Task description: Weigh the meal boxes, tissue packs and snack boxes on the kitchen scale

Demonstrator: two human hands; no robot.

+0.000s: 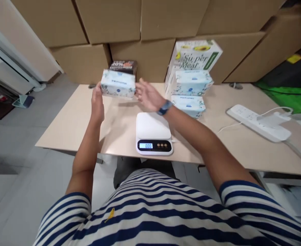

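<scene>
A pale blue-and-white tissue pack [118, 83] is held up above the left part of the table, in front of a dark box. My left hand [97, 102] grips its left end. At the right end, the fingers of my right hand [149, 94] press against the pack, slightly smeared by motion. A white digital scale [153, 127] sits near the table's front edge, its lit display reading 0.00 and its plate bare. Two similar tissue packs, an upper one [191, 82] and a lower one [188, 105], are to the right of my right hand.
Behind the packs stands a white "Super Meal" box [195, 56]; a dark printed box [124, 65] is at the back left. Cardboard cartons [109, 22] line the table's rear. On the right lies a white power strip [259, 123] with a plugged-in charger and cable.
</scene>
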